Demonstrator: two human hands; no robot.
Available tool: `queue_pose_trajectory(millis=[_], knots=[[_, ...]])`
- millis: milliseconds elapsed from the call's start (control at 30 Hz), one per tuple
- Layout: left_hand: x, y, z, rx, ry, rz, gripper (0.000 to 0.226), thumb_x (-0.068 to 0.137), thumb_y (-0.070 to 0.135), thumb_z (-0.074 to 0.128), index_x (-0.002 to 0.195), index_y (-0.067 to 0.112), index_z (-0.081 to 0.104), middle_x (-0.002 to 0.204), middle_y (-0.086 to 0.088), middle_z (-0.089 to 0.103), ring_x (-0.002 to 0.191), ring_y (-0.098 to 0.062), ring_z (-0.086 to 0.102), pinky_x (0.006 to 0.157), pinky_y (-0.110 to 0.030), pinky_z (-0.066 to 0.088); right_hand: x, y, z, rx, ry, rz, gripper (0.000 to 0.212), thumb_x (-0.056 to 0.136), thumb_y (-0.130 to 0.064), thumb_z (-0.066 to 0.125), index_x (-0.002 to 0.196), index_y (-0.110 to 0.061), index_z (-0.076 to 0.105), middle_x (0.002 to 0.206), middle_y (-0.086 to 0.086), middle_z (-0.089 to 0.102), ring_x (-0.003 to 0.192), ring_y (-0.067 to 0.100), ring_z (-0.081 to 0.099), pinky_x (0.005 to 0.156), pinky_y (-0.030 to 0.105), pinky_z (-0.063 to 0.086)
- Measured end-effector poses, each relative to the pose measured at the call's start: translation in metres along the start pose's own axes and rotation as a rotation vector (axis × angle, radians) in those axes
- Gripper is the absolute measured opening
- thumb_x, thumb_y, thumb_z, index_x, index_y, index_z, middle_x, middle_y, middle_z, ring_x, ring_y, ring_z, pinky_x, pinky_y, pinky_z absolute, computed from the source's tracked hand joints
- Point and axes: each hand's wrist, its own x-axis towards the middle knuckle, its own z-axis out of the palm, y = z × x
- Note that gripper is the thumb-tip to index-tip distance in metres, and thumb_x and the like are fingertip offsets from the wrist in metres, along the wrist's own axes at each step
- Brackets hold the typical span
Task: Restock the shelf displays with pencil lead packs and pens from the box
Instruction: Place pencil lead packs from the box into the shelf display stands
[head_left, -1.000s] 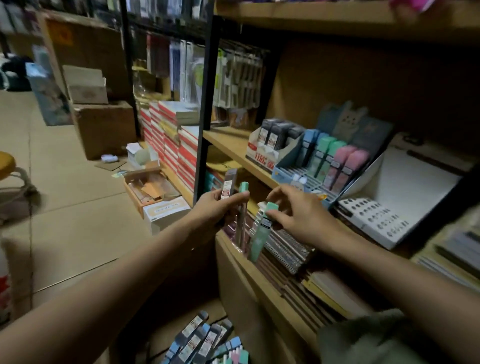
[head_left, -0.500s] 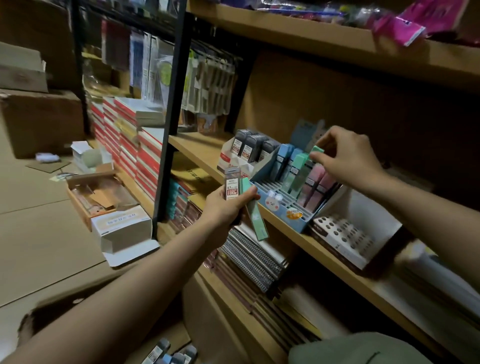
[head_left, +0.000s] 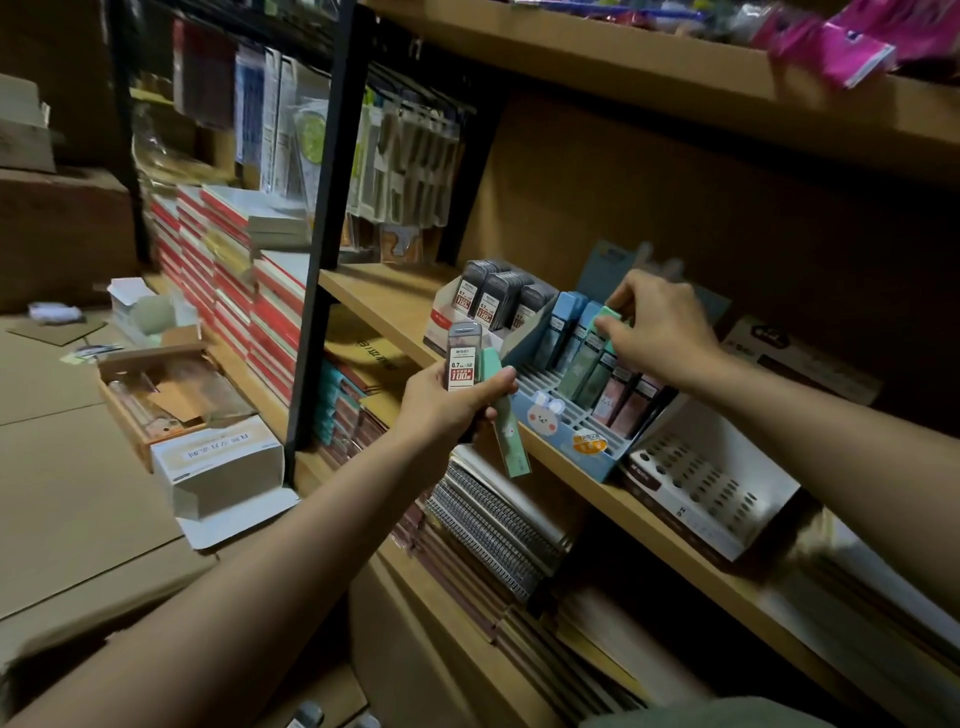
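Observation:
My left hand (head_left: 452, 402) grips two lead packs in front of the middle shelf: a clear grey pack with a red and white label (head_left: 462, 358) and a green pack (head_left: 506, 426) that slants down to the right. My right hand (head_left: 657, 327) pinches the top of another green pack (head_left: 597, 353) that stands in the blue display tray (head_left: 571, 441), among blue, green and pink packs. Left of that tray, a white display box (head_left: 447, 322) holds dark grey packs (head_left: 493, 299).
An empty white holder with rows of holes (head_left: 696, 488) stands right of the blue tray. Spiral notebooks (head_left: 493, 519) fill the shelf below. Open cartons (head_left: 223, 467) lie on the floor at left. A black upright post (head_left: 322, 234) divides the shelving. Pack tops (head_left: 311, 717) show at the bottom edge.
My right hand carried a green pack from my left hand up to the blue tray and has pushed it lower into its slot. My left hand rose slightly, holding its two packs.

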Motion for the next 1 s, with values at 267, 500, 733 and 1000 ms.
queue_pose_trajectory(millis=[267, 500, 733, 1000], knots=[[-0.001, 0.003, 0.007, 0.025, -0.056, -0.034, 0.034, 0.078, 0.016, 0.079, 0.108, 0.012, 0.063, 0.089, -0.008, 0.074, 0.072, -0.014, 0.066, 0.066, -0.026, 0.054, -0.003, 0.002, 0.024, -0.081, 0.061, -0.026, 0.014, 0.091, -0.03, 0.065, 0.095, -0.018, 0.059, 0.096, 0.004, 0.065, 0.103, 0.027, 0.055, 0.097, 0.043, 0.034], [-0.009, 0.009, 0.006, 0.043, -0.074, 0.004, 0.034, 0.078, 0.017, 0.079, 0.107, 0.009, 0.063, 0.098, -0.02, 0.071, 0.06, -0.01, 0.059, 0.054, -0.022, 0.048, -0.003, 0.001, 0.03, -0.175, 0.134, -0.048, 0.021, 0.089, -0.036, 0.066, 0.099, -0.017, 0.068, 0.109, 0.006, 0.06, 0.109, 0.026, 0.05, 0.095, 0.042, 0.035], [-0.013, 0.012, 0.001, 0.17, -0.076, 0.086, 0.026, 0.08, 0.023, 0.077, 0.1, 0.012, 0.064, 0.076, -0.001, 0.072, 0.057, -0.006, 0.06, 0.051, -0.021, 0.047, -0.009, 0.004, 0.005, 0.163, 0.186, -0.038, 0.025, 0.092, -0.032, 0.063, 0.113, -0.019, 0.067, 0.105, 0.001, 0.055, 0.09, 0.017, 0.057, 0.071, 0.025, 0.044], [-0.02, 0.016, 0.017, 0.214, -0.205, 0.117, 0.02, 0.083, 0.012, 0.073, 0.1, 0.015, 0.065, 0.069, 0.005, 0.068, 0.057, -0.004, 0.06, 0.048, -0.016, 0.046, -0.043, -0.032, -0.002, 0.345, -0.318, -0.219, 0.033, 0.082, -0.033, 0.076, 0.113, -0.024, 0.068, 0.094, -0.007, 0.071, 0.084, 0.007, 0.069, 0.08, 0.032, 0.058]])
